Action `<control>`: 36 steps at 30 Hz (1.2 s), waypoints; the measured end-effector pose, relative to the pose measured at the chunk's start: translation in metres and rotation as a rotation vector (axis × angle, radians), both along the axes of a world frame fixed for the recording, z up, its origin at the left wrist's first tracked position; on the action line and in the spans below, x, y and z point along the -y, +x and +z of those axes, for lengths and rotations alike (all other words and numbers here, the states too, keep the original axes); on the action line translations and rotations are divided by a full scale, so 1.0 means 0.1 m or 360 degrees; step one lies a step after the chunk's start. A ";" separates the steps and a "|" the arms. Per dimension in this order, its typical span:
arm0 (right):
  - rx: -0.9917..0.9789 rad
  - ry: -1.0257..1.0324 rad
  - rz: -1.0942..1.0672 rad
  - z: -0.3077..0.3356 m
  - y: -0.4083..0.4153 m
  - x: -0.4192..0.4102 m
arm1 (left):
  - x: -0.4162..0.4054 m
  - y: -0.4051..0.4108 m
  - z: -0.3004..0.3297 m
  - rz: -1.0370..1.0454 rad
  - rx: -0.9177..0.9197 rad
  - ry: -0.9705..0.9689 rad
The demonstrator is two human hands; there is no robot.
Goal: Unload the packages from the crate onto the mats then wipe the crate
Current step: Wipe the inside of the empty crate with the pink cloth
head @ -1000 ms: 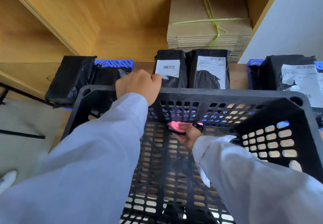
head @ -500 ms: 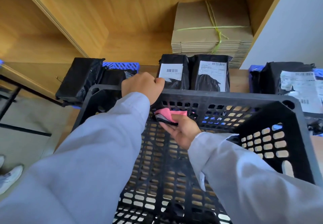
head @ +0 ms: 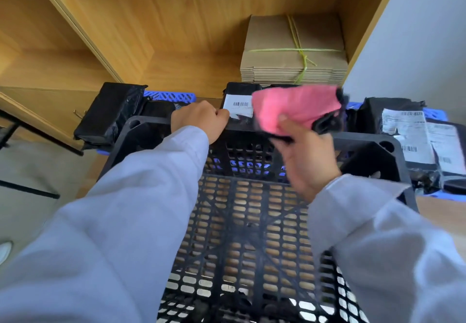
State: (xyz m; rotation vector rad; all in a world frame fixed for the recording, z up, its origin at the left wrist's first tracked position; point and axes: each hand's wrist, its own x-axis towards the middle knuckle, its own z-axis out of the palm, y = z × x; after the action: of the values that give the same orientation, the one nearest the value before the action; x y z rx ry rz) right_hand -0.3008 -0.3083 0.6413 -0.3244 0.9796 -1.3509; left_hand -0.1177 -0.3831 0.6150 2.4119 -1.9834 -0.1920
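The black crate [head: 252, 221] sits empty on a wooden surface [head: 176, 80] under wood shelving, a grey wall [head: 416, 32] to the right. The left hand [head: 199, 121] clutches its far rim; the right hand [head: 305, 156] pinches a pink cloth [head: 295, 111] above it (blurred). Black packages [head: 111, 111] lie on blue mats [head: 171, 95] beyond, beside tied flat cardboard [head: 292, 53].

Left hand [head: 199, 121] grips black crate [head: 252, 221] far rim; right hand [head: 306, 156] holds pink cloth [head: 297, 108] above rim.
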 end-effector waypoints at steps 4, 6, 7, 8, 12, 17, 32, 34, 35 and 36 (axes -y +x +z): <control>-0.0209 0.0042 0.0151 0.10 -0.32 -0.14 | 0.03 -0.01 0.05 -0.0008 0.0004 0.0046; -0.0383 0.0260 0.0286 -0.10 -0.32 -0.42 | 0.05 -0.01 0.07 -0.0007 0.0023 0.0113; -0.0421 0.0361 0.0332 -0.23 -0.31 -0.54 | 0.06 -0.02 0.08 -0.0001 0.0029 0.0153; -0.0429 0.0476 0.0365 -0.35 -0.29 -0.62 | 0.08 -0.03 0.09 0.0004 0.0030 0.0195; -0.0193 0.0959 0.0424 -0.89 -0.14 -0.54 | 0.15 -0.13 0.17 0.0107 -0.0181 0.0313; -0.0137 0.1034 0.0466 -1.53 0.01 -0.23 | 0.15 -0.55 0.06 0.0141 -0.0341 0.0094; -0.0076 0.0994 0.0366 -2.17 -0.07 0.03 | 0.13 -0.62 -0.06 0.0118 -0.0025 -0.0013; -0.0110 0.1004 0.0343 -2.14 -0.06 0.02 | 0.11 -0.62 -0.05 0.0126 -0.0044 -0.0013; -0.0133 0.0999 0.0314 -2.10 -0.06 0.02 | 0.10 -0.63 -0.04 0.0128 -0.0049 -0.0014; -0.0137 0.0978 0.0295 -2.03 -0.06 0.01 | 0.09 -0.63 -0.04 0.0131 -0.0053 -0.0012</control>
State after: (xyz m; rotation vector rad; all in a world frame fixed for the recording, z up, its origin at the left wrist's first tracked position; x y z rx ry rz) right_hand -0.3063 -0.3095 0.4380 -0.0032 1.3463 -0.8207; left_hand -0.1804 -0.3924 0.6110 2.4632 -1.8638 -0.2219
